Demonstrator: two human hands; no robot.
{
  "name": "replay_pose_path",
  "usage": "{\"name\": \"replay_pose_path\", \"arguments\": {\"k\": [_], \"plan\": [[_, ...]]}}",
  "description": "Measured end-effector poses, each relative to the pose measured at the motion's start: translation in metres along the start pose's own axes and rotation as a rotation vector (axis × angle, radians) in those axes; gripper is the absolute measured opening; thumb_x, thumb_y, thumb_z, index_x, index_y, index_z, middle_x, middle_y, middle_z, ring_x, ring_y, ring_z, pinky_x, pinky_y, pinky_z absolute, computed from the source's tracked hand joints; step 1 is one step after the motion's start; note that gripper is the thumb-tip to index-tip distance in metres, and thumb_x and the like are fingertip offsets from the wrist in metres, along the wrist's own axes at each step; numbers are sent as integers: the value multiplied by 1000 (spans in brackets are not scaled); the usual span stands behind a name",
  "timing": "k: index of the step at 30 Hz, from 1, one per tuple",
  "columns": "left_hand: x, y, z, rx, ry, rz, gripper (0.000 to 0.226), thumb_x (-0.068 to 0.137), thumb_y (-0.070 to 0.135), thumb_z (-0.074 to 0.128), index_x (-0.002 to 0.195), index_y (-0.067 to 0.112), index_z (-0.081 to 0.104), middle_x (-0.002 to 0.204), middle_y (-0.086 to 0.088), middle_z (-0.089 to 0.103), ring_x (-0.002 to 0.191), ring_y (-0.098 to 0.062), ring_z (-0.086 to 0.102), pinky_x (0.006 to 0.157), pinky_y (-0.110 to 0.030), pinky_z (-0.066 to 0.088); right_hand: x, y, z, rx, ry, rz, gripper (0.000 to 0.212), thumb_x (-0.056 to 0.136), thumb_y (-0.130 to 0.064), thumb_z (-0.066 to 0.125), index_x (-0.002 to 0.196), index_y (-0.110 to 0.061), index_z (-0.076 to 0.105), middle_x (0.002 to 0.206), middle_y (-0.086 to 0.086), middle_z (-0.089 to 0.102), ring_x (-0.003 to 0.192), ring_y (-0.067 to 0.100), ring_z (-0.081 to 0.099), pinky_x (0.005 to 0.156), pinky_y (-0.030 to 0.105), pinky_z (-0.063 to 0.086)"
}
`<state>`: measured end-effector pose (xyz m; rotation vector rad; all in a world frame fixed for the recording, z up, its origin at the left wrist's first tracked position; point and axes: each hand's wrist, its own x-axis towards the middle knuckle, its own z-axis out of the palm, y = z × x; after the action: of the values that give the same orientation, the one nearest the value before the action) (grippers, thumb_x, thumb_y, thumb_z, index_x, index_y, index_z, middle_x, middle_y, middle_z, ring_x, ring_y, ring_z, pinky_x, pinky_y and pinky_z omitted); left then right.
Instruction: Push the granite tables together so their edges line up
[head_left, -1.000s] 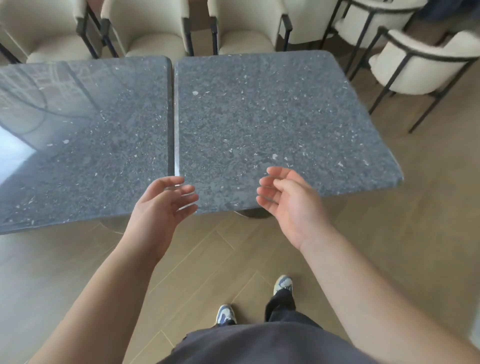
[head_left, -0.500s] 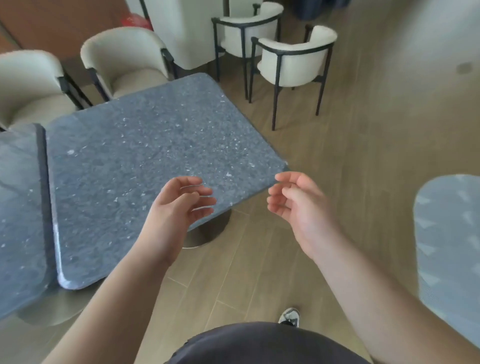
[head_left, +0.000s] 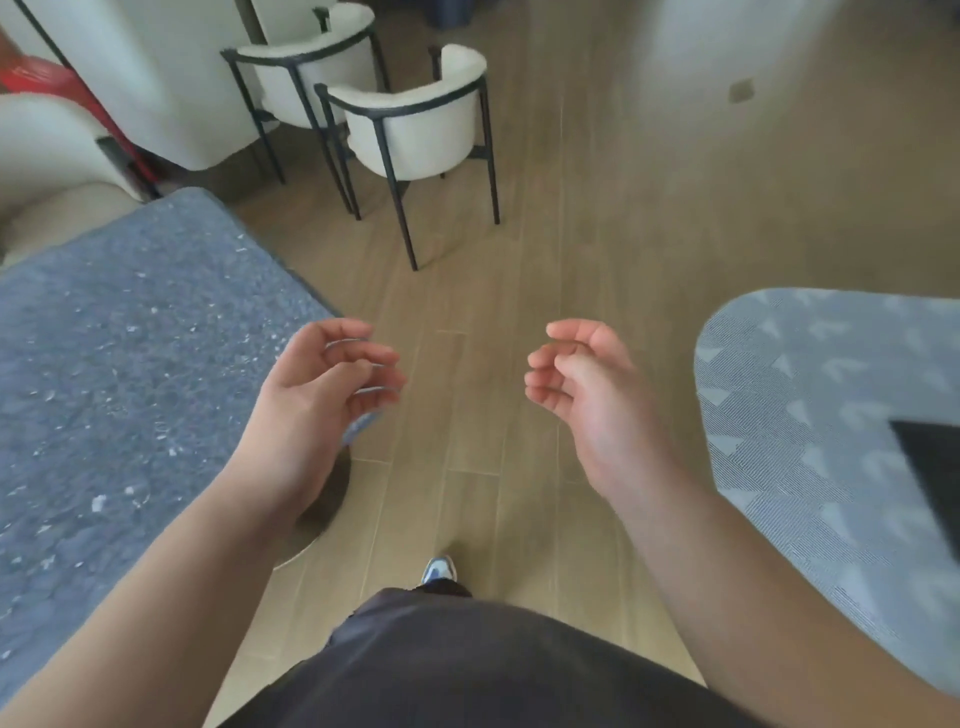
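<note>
Changed since a second ago: the view has swung right; the seam between the two tables has left the picture, and only one speckled dark-grey granite table top (head_left: 130, 395) shows, off to the left. Left hand (head_left: 317, 400): bare, fingers (head_left: 363, 358) loosely curled, holding nothing, hovering over the table's near right corner; whether they touch the stone cannot be told. Right hand (head_left: 582, 384): bare, fingers (head_left: 543, 389) half curled, empty, over the pale wood plank floor (head_left: 519, 249), well apart from the granite, which lies left of both sets of fingertips. Risk, as judged: with the seam unseen, a shove from this corner could skew the top and leave edges uneven. Also present: two cream armchairs with black metal frames (head_left: 415, 135), beyond the fingertips.
</note>
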<state>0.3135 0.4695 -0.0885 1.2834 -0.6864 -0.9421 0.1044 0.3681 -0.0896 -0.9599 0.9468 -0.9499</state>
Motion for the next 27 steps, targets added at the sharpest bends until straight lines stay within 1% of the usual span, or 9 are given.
{"name": "replay_pose_path", "arguments": {"k": [2, 7, 9, 12, 15, 20, 24, 27], "plan": [[22, -3, 16, 8, -24, 11, 31, 85, 5, 50, 114, 10, 60, 94, -5, 72, 85, -23, 72, 76, -30, 59, 20, -5, -9, -14, 12, -5, 32, 79, -5, 44, 106, -13, 60, 74, -1, 70, 68, 14, 65, 68, 26, 55], [97, -13, 45, 27, -56, 40, 30, 86, 5, 49, 113, 12, 60, 95, -4, 72, 86, -23, 71, 77, -30, 59, 94, -17, -24, -76, 39, -24, 35, 88, 7, 38, 107, -12, 61, 75, -2, 70, 70, 14, 66, 68, 25, 55], [135, -16, 48, 18, -44, 50, 31, 87, 4, 49, 114, 13, 60, 96, -4, 72, 87, -24, 71, 78, -31, 59, 132, -23, -23, -81, 37, -20, 34, 87, 6, 39, 107, -11, 61, 76, 0, 69, 70, 15, 66, 68, 26, 55], [203, -20, 52, 10, -37, 48, 31, 87, 6, 49, 115, 13, 60, 96, -3, 73, 87, -24, 71, 79, -32, 59, 197, -38, -17, -94, 32, -15, 30, 83, -3, 44, 106, -12, 61, 78, 2, 69, 71, 17, 65, 69, 28, 55], [277, -20, 65, -3, -20, -4, 31, 85, 7, 48, 113, 14, 60, 94, -2, 73, 87, -24, 71, 79, -35, 59, 262, -58, -8, -140, 69, 2, 30, 91, 4, 41, 106, -11, 61, 78, 2, 69, 71, 17, 65, 71, 30, 55], [376, -12, 84, -42, -42, -4, 29, 85, 6, 50, 110, 17, 63, 95, -4, 73, 86, -26, 72, 75, -33, 58, 358, -86, 11, -189, 23, -41, 33, 89, 5, 40, 107, -12, 62, 79, 0, 70, 72, 16, 66, 72, 29, 56], [425, -1, 76, -53, 2, 5, 29, 86, 6, 51, 110, 17, 64, 98, -6, 72, 87, -27, 71, 76, -34, 58, 414, -97, 29, -164, -53, -34, 32, 84, -2, 44, 107, -13, 63, 81, 2, 70, 74, 17, 67, 73, 29, 56], [461, 7, 66, -47, 69, 18, 29, 85, 6, 50, 110, 15, 63, 96, -5, 72, 86, -26, 71, 77, -36, 58, 462, -102, 42, -118, -102, 11, 35, 78, -7, 47, 108, -12, 65, 81, 3, 70, 75, 18, 67, 73, 30, 56]]}}
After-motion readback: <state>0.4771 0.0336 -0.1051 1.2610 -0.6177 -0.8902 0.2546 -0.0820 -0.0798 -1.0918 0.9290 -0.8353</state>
